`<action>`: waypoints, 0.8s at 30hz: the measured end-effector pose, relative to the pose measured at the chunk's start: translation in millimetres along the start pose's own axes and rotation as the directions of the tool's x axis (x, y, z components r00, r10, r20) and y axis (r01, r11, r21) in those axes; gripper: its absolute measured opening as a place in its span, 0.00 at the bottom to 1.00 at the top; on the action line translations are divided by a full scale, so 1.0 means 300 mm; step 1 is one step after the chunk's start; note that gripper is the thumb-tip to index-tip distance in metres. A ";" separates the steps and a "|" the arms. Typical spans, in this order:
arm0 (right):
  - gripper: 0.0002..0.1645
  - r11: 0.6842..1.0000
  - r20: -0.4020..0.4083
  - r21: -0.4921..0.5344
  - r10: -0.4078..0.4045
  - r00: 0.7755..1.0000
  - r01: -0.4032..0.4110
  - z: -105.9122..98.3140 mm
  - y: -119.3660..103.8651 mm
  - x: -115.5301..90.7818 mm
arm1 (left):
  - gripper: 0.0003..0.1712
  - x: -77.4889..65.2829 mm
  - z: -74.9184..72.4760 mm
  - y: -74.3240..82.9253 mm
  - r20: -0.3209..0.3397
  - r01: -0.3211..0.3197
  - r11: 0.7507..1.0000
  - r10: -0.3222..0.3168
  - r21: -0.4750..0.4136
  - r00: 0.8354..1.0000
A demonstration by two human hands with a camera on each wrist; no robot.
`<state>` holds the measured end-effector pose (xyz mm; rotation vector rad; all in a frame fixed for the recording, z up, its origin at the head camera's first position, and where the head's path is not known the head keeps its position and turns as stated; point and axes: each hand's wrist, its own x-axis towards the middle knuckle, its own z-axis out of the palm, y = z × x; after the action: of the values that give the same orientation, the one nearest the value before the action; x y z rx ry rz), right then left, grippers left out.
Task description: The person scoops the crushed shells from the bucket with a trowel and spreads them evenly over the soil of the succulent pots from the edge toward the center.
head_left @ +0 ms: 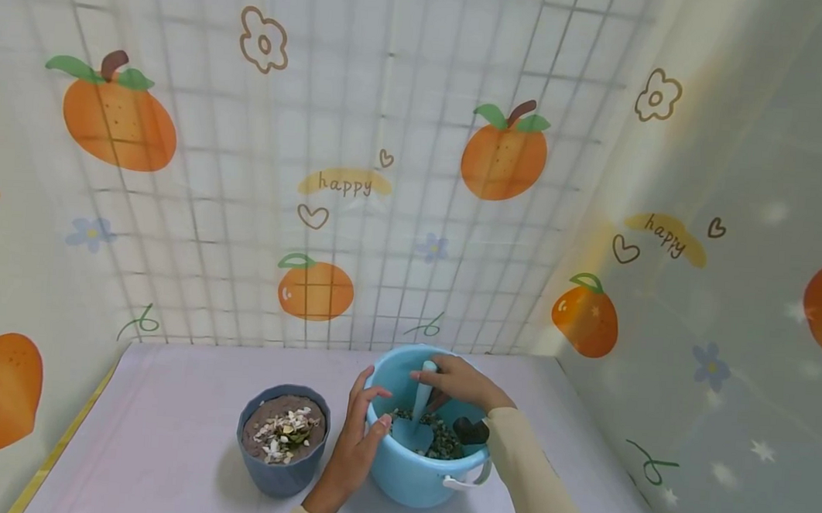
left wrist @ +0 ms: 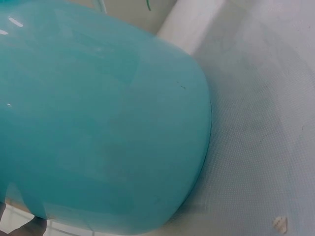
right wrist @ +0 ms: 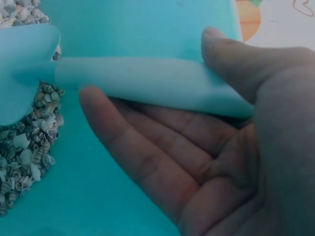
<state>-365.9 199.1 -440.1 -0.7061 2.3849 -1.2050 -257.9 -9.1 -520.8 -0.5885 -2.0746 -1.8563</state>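
Note:
A light blue bucket (head_left: 417, 474) stands on the table, with small shells (right wrist: 34, 152) inside. My left hand (head_left: 354, 443) holds the bucket's left side, fingers and thumb at the rim. In the left wrist view the bucket's wall (left wrist: 108, 118) fills most of the picture. Inside the bucket, my right hand (head_left: 456, 381) holds a light blue toy shovel by its handle (right wrist: 133, 81), thumb on one side and fingers along the other. The shovel's blade (head_left: 412, 436) points down and lies against the shells.
Left of the bucket stands a grey-blue pot (head_left: 281, 474) filled with brown material, pale shell-like pieces on top. A white handle (head_left: 465, 484) hangs at the bucket's front right. Behind the table (head_left: 165, 429) hangs a fruit-printed curtain (head_left: 417, 133) over a wire grid.

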 end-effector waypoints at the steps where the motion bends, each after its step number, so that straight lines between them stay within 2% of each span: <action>1: 0.21 1.000 0.000 0.000 0.001 1.000 -0.001 0.000 0.000 0.000 | 0.14 -0.001 0.000 0.000 0.000 -0.001 1.000 0.001 0.000 1.000; 8: 0.22 0.998 -0.007 -0.046 0.041 0.999 -0.041 0.003 -0.001 -0.001 | 0.14 -0.002 -0.003 -0.001 0.013 0.025 0.999 -0.025 -0.023 1.000; 17: 0.24 0.999 -0.005 0.000 0.041 0.999 -0.041 0.009 -0.004 -0.008 | 0.14 0.000 -0.002 0.001 0.015 0.050 0.998 -0.049 -0.043 0.999; 24: 0.24 1.000 -0.007 0.006 0.027 1.000 -0.027 0.006 -0.007 -0.005 | 0.14 -0.002 -0.002 0.001 0.010 0.041 0.998 -0.041 -0.045 0.999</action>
<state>-363.3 197.7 -439.3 -0.6666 2.3884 -1.2051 -257.3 -9.6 -520.5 -0.5707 -2.0704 -1.9310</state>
